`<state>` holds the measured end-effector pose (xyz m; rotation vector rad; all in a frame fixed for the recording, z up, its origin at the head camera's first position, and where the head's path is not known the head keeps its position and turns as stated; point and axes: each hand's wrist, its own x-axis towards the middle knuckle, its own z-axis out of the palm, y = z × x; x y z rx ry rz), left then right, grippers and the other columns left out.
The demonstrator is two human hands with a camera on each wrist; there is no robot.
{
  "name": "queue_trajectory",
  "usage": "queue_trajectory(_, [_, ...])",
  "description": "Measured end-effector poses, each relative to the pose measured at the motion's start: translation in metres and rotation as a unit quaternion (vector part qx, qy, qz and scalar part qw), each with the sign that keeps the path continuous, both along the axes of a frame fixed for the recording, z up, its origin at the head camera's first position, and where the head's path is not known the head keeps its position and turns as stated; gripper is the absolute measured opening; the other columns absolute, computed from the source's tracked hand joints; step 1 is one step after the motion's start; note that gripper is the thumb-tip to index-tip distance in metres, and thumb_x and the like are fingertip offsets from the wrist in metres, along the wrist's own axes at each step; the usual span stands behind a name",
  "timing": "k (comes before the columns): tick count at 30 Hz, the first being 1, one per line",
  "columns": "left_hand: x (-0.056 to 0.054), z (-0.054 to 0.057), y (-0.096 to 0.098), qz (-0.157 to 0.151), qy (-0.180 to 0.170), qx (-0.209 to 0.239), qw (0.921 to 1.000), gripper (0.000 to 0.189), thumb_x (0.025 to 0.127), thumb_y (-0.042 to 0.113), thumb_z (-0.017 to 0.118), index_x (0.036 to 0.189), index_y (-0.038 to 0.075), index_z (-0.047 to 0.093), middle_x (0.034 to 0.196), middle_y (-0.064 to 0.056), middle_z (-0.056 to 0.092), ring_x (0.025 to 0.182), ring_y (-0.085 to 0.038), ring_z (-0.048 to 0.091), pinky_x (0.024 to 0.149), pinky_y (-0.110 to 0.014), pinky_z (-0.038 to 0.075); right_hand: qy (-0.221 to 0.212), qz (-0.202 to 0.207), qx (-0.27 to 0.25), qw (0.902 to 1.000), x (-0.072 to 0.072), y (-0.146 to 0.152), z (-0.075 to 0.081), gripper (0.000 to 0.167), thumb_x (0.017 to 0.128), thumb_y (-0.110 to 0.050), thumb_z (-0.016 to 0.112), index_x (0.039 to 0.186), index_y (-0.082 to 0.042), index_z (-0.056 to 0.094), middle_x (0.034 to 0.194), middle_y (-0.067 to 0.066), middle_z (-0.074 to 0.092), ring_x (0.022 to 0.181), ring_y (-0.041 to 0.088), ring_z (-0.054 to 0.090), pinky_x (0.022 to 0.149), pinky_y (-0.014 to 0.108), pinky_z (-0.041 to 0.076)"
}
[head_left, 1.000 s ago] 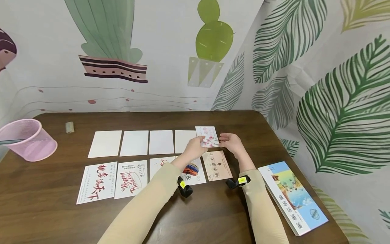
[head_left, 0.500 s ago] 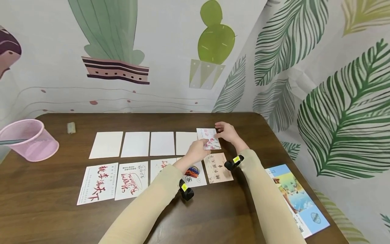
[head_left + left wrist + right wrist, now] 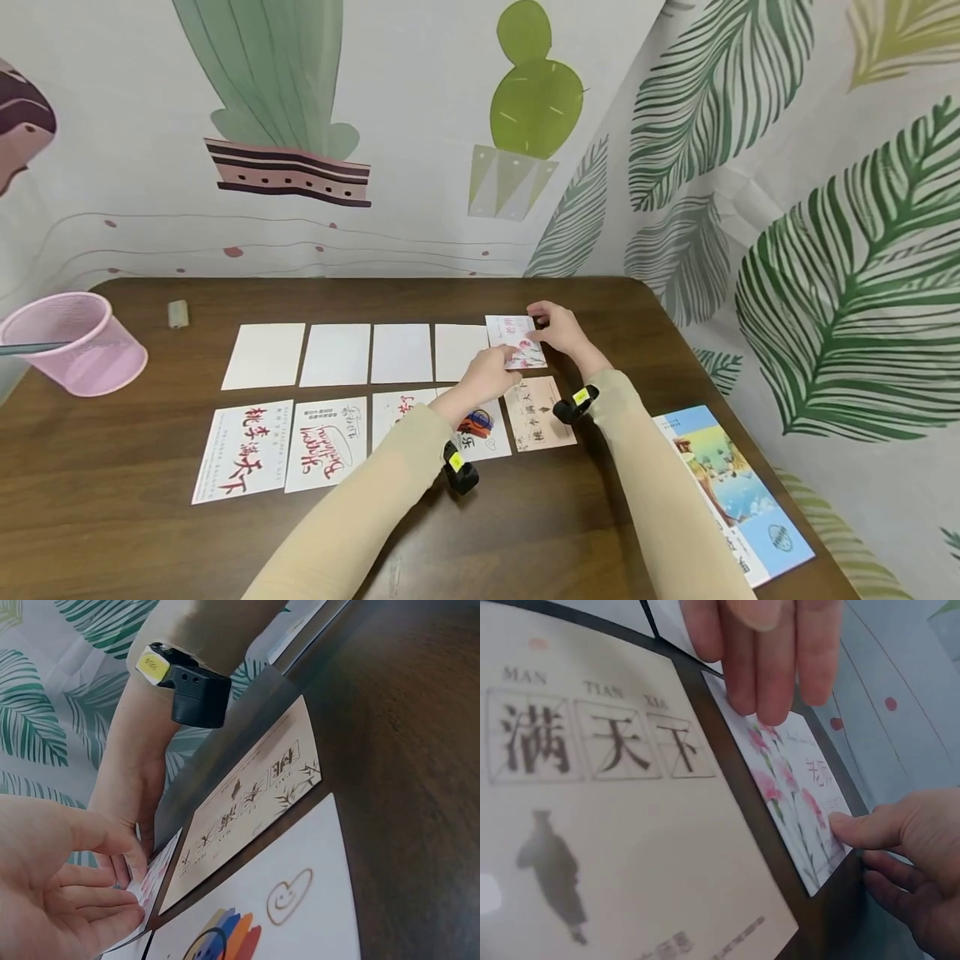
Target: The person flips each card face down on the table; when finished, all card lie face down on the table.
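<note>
A white card with pink flowers and red lettering (image 3: 517, 332) lies at the right end of the back row of cards. My left hand (image 3: 483, 377) reaches to its near left corner. In the right wrist view the left fingers (image 3: 772, 675) extend fairly straight over that corner. My right hand (image 3: 558, 328) is at the far right edge of the card, with the thumb (image 3: 851, 827) on its face and the other fingers beside the edge. A beige lettered card (image 3: 540, 414) lies just in front, and a card with a colourful drawing (image 3: 487, 444) is partly behind my left forearm.
Several blank cards (image 3: 262, 357) continue the back row leftward; printed cards (image 3: 243, 454) form the front row. A pink mesh cup (image 3: 82, 358) lies tilted at far left, near a small eraser-like block (image 3: 177, 314). A picture-covered booklet (image 3: 738, 492) is beside my right forearm.
My right hand has moved from beside the flower card's lower right to its upper right edge, thumb now on it. The left hand stays at the near left. The card has shifted slightly.
</note>
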<state>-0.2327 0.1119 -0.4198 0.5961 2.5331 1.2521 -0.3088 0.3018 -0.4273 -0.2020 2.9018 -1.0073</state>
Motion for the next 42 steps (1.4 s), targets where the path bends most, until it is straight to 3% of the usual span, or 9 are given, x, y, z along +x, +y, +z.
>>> queue_trajectory(8, [0.002,-0.001,0.001,0.0,0.005,0.004,1.0,0.051,0.09,0.008,0.062,0.138,-0.006,0.05,0.139,-0.023,0.054,0.125,-0.034,0.056,0.102,-0.042,0.048,-0.023,-0.005,-0.006,0.9997,-0.001,-0.001,0.005,0.049,0.085,0.001,0.07,0.13,0.005,0.051,0.132,0.024,0.054,0.123,0.039,0.051,0.103,0.047,0.046])
queue_trajectory(13, [0.003,-0.001,0.001,0.011,-0.004,0.001,0.9999,0.053,0.09,0.006,0.062,0.139,-0.006,0.049,0.142,-0.022,0.052,0.116,-0.034,0.06,0.093,-0.042,0.053,-0.038,-0.023,-0.072,0.9964,-0.001,0.001,0.004,0.056,0.084,0.006,0.068,0.134,0.007,0.044,0.133,0.026,0.049,0.121,0.04,0.05,0.1,0.047,0.047])
queue_trajectory(21, [0.006,-0.003,0.005,0.018,0.002,-0.009,0.9998,0.053,0.091,0.007,0.061,0.14,-0.005,0.047,0.144,-0.022,0.049,0.11,-0.029,0.06,0.082,-0.032,0.051,-0.104,-0.079,-0.231,0.9641,0.011,0.011,-0.004,0.075,0.089,0.003,0.064,0.151,0.005,0.021,0.147,0.028,0.037,0.118,0.038,0.054,0.095,0.036,0.053])
queue_trajectory(26, [0.006,-0.001,0.004,0.023,0.002,-0.011,0.9997,0.053,0.09,0.007,0.062,0.14,-0.006,0.047,0.146,-0.022,0.047,0.114,-0.031,0.06,0.085,-0.036,0.051,-0.141,-0.097,-0.281,0.9442,0.022,0.012,-0.002,0.065,0.092,0.0,0.061,0.148,0.008,0.028,0.144,0.029,0.043,0.107,0.023,0.061,0.084,0.023,0.056])
queue_trajectory(29, [0.006,0.0,0.004,0.024,0.003,-0.009,0.9997,0.053,0.09,0.006,0.062,0.139,-0.006,0.048,0.146,-0.022,0.047,0.113,-0.031,0.059,0.085,-0.036,0.051,-0.152,-0.098,-0.287,0.9408,0.028,0.011,-0.002,0.057,0.093,0.0,0.06,0.144,0.011,0.036,0.14,0.03,0.048,0.093,0.011,0.064,0.078,0.019,0.056])
queue_trajectory(33, [0.007,0.0,0.004,0.024,-0.001,-0.012,0.9996,0.052,0.091,0.007,0.062,0.14,-0.006,0.048,0.146,-0.021,0.047,0.103,-0.029,0.061,0.07,-0.027,0.048,-0.153,-0.093,-0.284,0.9419,0.036,0.009,-0.003,0.052,0.093,0.0,0.059,0.139,0.015,0.039,0.131,0.03,0.053,0.081,0.004,0.064,0.074,0.017,0.056])
queue_trajectory(37, [0.007,-0.001,0.004,0.027,-0.005,-0.003,0.9996,0.053,0.091,0.007,0.062,0.14,-0.005,0.048,0.148,-0.021,0.045,0.119,-0.032,0.059,0.085,-0.031,0.053,-0.145,-0.096,-0.279,0.9443,0.039,0.007,-0.006,0.05,0.093,0.0,0.059,0.136,0.016,0.042,0.125,0.029,0.057,0.078,0.004,0.064,0.071,0.016,0.055])
queue_trajectory(40, [0.006,-0.003,0.002,0.029,-0.002,0.012,0.9995,0.053,0.09,0.007,0.062,0.139,-0.006,0.048,0.147,-0.022,0.046,0.134,-0.035,0.048,0.108,-0.041,0.044,-0.137,-0.098,-0.274,0.9468,0.04,0.004,-0.007,0.049,0.093,-0.001,0.06,0.136,0.016,0.043,0.127,0.029,0.057,0.079,0.004,0.064,0.072,0.016,0.055])
queue_trajectory(42, [0.005,-0.003,0.001,0.032,-0.001,0.022,0.9992,0.053,0.09,0.007,0.062,0.139,-0.006,0.048,0.146,-0.022,0.047,0.134,-0.036,0.047,0.11,-0.042,0.042,-0.13,-0.098,-0.276,0.9471,0.042,0.003,-0.004,0.049,0.093,-0.001,0.06,0.136,0.016,0.043,0.128,0.03,0.057,0.08,0.004,0.063,0.073,0.016,0.055])
